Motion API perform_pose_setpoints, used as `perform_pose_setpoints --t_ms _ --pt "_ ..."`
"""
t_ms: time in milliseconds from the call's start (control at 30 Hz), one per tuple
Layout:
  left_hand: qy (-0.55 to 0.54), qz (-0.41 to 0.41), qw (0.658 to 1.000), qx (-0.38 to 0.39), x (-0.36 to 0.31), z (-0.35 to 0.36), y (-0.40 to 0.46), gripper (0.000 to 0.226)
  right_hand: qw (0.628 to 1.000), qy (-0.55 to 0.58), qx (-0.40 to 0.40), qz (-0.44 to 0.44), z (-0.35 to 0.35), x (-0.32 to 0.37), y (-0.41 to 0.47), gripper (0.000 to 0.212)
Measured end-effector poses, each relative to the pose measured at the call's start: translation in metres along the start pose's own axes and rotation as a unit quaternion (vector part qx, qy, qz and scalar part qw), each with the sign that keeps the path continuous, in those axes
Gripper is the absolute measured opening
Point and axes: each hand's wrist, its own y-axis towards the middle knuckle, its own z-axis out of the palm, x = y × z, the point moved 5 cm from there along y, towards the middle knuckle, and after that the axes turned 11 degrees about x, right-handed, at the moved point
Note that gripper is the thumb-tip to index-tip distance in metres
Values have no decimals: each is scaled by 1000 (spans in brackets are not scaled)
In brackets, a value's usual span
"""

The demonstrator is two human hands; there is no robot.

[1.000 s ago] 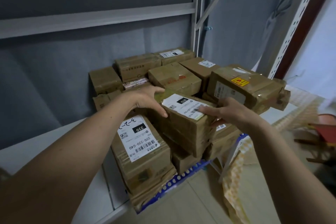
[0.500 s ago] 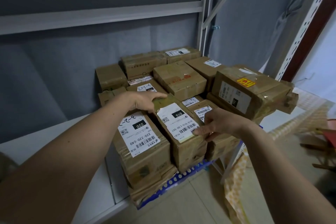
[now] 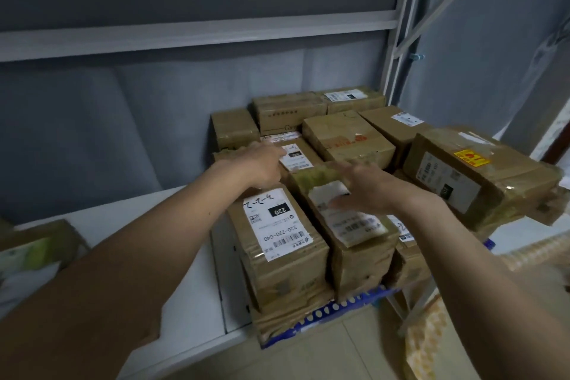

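Observation:
Several taped cardboard parcels are packed on a white shelf [image 3: 185, 244]. At the front, a parcel with a white "220" label [image 3: 277, 225] lies beside a middle parcel with a white label [image 3: 354, 225]. My right hand [image 3: 367, 188] hovers flat over the far end of the middle parcel, fingers spread and blurred. My left hand [image 3: 262, 163] reaches over the parcels behind the "220" parcel, fingers stretched toward a small labelled parcel [image 3: 296, 154]. Neither hand grips anything.
A large parcel with a yellow sticker [image 3: 475, 176] sits on the right, overhanging the stack. More parcels line the back against grey fabric [image 3: 92, 120]. A white upright post [image 3: 398, 40] stands behind. A box [image 3: 34, 250] lies at the far left. Below is tiled floor.
The middle parcel has been set down flat between its neighbours. Both hands have let go of it; the left moved back over the rear parcels and the right lifted above it.

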Motion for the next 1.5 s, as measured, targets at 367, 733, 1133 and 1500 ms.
perform_pose_setpoints --t_ms 367,733,1133,1500 --pt "5 -140 988 -68 116 7 -100 43 990 -109 20 -87 24 135 49 86" --pt "-62 -260 962 -58 233 53 -206 54 962 -160 62 -213 92 284 69 92" --pt "-105 -379 918 -47 343 102 -297 38 926 -189 139 -295 168 402 71 87" --pt "-237 -396 883 -85 423 102 -326 28 945 -157 147 -244 201 471 127 55"
